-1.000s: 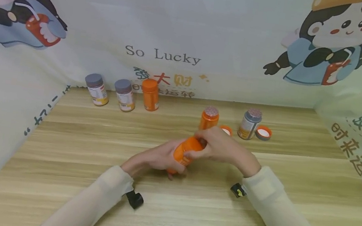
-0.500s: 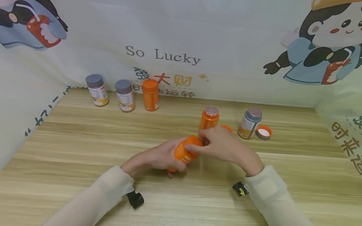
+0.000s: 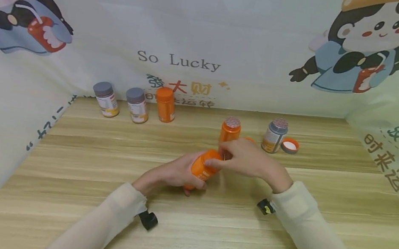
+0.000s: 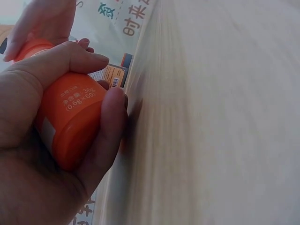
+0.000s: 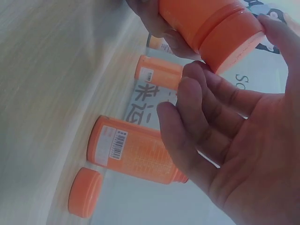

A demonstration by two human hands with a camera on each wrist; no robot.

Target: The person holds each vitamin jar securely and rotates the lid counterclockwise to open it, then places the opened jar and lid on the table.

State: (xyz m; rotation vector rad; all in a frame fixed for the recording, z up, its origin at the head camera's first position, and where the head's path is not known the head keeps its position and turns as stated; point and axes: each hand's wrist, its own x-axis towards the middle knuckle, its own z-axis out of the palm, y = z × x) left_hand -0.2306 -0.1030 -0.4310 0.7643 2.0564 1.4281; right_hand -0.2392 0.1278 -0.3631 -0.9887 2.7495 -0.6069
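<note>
My left hand [image 3: 181,171] grips an orange bottle [image 4: 77,108] round its body and holds it tilted, its cap end up and to the right. White print runs along the bottle's side. The orange cap [image 5: 233,41] sits on the bottle. Thumb and fingertips of my right hand [image 3: 250,160] pinch this cap from opposite sides, the other fingers curled below it in the right wrist view. Just behind the hands, an uncapped orange bottle [image 3: 230,131] with a patterned seal stands upright. Its loose orange cap [image 5: 86,192] lies beside it, mostly hidden by my right hand in the head view.
An uncapped grey bottle [image 3: 274,136] stands at the back right, beside an upturned cap [image 3: 290,146] with a white lining. At the back left, two grey-capped bottles [image 3: 106,100] and a capped orange bottle [image 3: 165,105] stand near the printed cloth wall [image 3: 256,55].
My right hand has shifted slightly right, its thumb and fingers moving round the cap. My left hand and its bottle hold nearly the same place.
</note>
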